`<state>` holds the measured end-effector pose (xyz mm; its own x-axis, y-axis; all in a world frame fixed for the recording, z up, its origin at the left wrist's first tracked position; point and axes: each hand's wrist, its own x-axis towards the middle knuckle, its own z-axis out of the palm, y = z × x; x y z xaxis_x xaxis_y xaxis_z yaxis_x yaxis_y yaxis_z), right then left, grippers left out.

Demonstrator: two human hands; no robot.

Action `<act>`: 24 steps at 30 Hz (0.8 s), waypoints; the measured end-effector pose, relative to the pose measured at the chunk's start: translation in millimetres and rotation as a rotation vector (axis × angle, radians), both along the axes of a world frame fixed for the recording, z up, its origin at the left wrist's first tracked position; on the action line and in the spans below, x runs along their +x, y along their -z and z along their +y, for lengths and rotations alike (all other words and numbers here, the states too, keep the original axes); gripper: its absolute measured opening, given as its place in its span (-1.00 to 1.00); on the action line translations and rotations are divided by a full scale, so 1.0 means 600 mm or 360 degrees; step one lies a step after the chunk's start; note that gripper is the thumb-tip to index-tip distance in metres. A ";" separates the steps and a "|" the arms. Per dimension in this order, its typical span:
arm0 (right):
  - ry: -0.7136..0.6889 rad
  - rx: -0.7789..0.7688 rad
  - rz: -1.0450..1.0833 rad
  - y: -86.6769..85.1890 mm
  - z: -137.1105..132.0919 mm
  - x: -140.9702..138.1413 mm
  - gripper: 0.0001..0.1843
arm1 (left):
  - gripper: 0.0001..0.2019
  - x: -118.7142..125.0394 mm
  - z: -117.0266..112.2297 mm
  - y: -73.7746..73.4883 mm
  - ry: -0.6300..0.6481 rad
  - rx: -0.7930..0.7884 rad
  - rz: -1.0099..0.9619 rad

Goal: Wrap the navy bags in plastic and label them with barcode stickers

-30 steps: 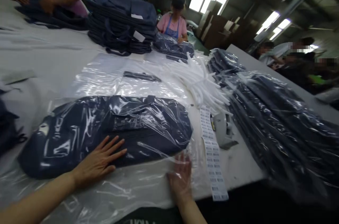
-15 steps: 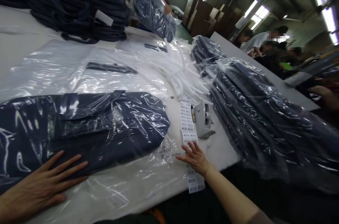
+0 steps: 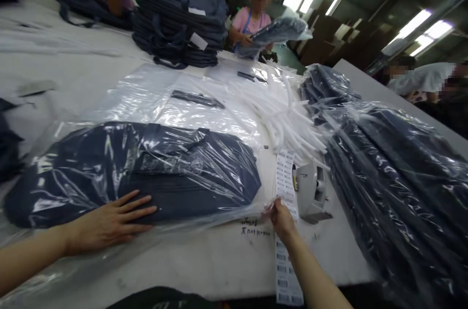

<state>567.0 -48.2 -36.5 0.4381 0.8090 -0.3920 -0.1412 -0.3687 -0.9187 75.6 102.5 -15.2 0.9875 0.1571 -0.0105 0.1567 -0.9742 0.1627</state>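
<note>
A dark blue bag (image 3: 175, 182) lies flat on the white table inside a clear plastic bag (image 3: 226, 214). My left hand (image 3: 117, 216) rests on the near side of the wrapped bag, fingers spread. At the right end, my right hand (image 3: 283, 219) is closed, pinching the plastic's near corner, which is drawn taut and lifted slightly. Below that hand runs a strip of barcode labels (image 3: 287, 265), partly covered by it. Handwriting (image 3: 256, 228) shows on the table by the plastic's edge.
A grey tape dispenser (image 3: 312, 192) and a marker (image 3: 295, 177) sit right of the labels. White strips (image 3: 288, 114) lie behind. Wrapped bags (image 3: 395, 172) are heaped at right, and a stack of dark bags (image 3: 179, 16) stands at the back. A co-worker (image 3: 252, 21) holds a wrapped bag.
My right hand has gone from spread over the labels to pinching the plastic's corner and raising it. My left hand still lies on the bag. The view has turned left.
</note>
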 end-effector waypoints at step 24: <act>0.0641 -0.0123 -0.0021 -0.029 0.017 -0.026 -0.83 | -0.66 -0.348 -0.133 -0.034 -0.1891 -0.0621 -0.1091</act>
